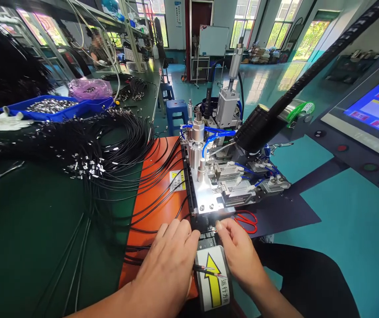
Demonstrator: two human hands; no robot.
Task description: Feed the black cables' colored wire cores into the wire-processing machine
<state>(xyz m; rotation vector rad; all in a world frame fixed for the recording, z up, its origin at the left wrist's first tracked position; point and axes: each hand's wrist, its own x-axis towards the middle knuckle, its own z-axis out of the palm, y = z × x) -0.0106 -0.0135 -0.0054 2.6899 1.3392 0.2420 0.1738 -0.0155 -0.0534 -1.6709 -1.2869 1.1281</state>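
My left hand (171, 254) is curled at the near end of the machine track, its fingers closed round black cables. Two cable ends (206, 269) with stripped wire tips poke out from under its palm, over a plate with a yellow arrow (214, 287). Across the track (206, 242), my right hand (239, 249) pinches at a small shiny metal end (214, 229) with thumb and forefinger; its exact shape is too small to tell. The bench-top machine (219, 185) with metal cylinders and blue air tubes stands just beyond both hands.
Bundled black cables (119, 132) with metal ends cover the green table at left, some crossing the orange base (156, 176). Behind are a blue tray (52, 108) of metal parts and a purple bag (90, 89). Red-handled scissors (247, 221) lie at right, below a control screen (378, 110).
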